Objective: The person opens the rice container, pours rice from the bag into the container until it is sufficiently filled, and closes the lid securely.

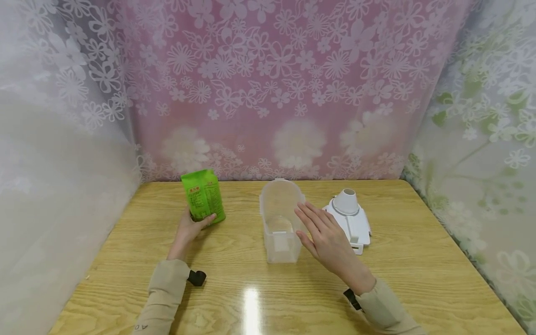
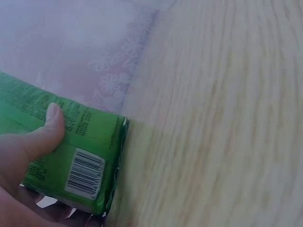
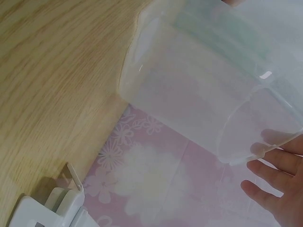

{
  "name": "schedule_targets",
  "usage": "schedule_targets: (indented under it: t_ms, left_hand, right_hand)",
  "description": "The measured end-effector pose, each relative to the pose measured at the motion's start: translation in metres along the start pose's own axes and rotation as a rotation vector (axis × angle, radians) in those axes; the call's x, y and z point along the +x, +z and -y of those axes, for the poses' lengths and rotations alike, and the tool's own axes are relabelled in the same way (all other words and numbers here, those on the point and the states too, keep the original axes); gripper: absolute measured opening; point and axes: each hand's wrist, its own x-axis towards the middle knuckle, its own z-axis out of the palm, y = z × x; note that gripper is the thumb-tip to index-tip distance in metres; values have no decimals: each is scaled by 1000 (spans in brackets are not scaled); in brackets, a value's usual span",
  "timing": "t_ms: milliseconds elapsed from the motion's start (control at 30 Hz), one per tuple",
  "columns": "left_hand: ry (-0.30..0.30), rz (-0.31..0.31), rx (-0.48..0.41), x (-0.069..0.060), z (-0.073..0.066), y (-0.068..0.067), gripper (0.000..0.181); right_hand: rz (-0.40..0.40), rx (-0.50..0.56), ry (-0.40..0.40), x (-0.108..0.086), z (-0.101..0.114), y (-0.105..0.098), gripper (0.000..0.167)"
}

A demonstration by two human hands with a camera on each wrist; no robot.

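My left hand (image 1: 190, 229) grips a green printed packet (image 1: 205, 193) low on its side, near the back left of the table. The left wrist view shows the thumb pressed across the packet's printed face above a barcode (image 2: 85, 172). A translucent plastic container (image 1: 281, 249) with a tall rounded back stands upright and open-topped near the middle. Beside its right edge is my right hand (image 1: 328, 239), fingers straight. In the right wrist view its fingertips overlap the container's rim; I cannot tell whether they touch it.
Right of the container lies a white plastic piece (image 1: 353, 223) with a cone-shaped spout, partly behind my right hand. The wooden table (image 1: 226, 279) ends at a pink floral curtain (image 1: 251, 116) behind, with pale sheets at both sides.
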Motion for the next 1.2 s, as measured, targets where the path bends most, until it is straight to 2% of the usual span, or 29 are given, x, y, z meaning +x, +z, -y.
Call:
schedule_targets:
  t_ms: [300,567,733,900,1067,1200]
  left_hand:
    - [63,-18,-31,-4,-9,-1,85]
    - [211,-7,-95,-6,-25,4,71]
    - [316,-14,-93,-16,-41,9,63]
    - [400,-22,-151,-28,-58,17,56]
    - [459,-42,-189,-39,-69,24,51]
    - [533,-51,-232,-46,-74,29,53]
  right_hand:
    - [-11,6,-4,1,-1,0,61]
    - [-3,9,1,1,-1,-1,61]
    - [-12,10,-2,2,-1,-1,61]
    - [-23,17,-7,2,0,-1,61]
    - [-14,16,-4,1,0,-1,60]
    - [-5,19,1,0,-1,-1,59]
